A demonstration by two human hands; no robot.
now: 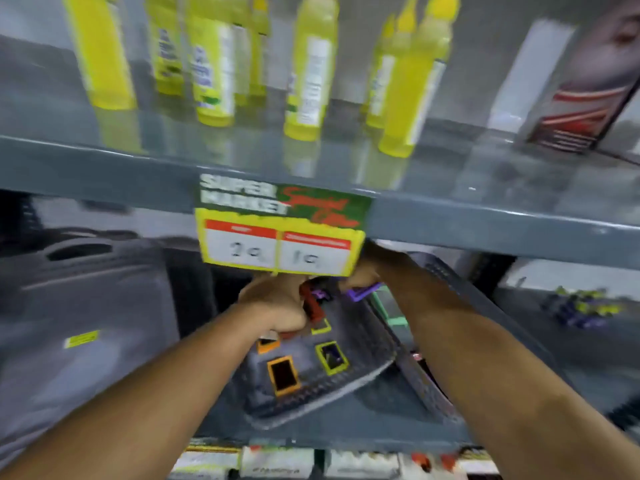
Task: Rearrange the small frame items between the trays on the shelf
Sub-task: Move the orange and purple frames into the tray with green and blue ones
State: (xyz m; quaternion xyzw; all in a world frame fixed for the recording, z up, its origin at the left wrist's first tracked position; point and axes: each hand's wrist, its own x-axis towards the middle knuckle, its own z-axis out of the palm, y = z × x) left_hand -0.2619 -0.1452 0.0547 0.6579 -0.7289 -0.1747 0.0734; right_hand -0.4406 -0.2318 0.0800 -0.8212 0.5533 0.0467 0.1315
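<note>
My left hand point(277, 306) is curled closed around a red frame point(311, 303), gripping it over the back of the near tray point(349, 389). My right hand point(360, 275) is partly tucked behind the price sign point(282, 233) that hangs from the upper shelf point(485, 216); its fingers look pinched on a purple frame point(365, 292), though the blur keeps me from being sure how firm that hold is. Both forearms reach in under the shelf edge.

In this one head view the grey tray sits tilted on the lower shelf, and loose on its floor lie an orange frame point(283, 375), a yellow-green frame point(331, 356), another small orange one point(268, 344) just below my left hand and a thin yellow one point(320, 326) beside it. A green frame point(389, 311) rests toward the second tray point(460, 299), whose perforated wall runs along under my right forearm.

To do this step well, I judge I should lift each frame clear of the tray lip before carrying it across, keep my knuckles low so they don't knock the sign, and set the piece flat instead of dropping it, since the tilted tray could let frames slide forward. The yellow bottles point(308, 64) above are out of my way.
</note>
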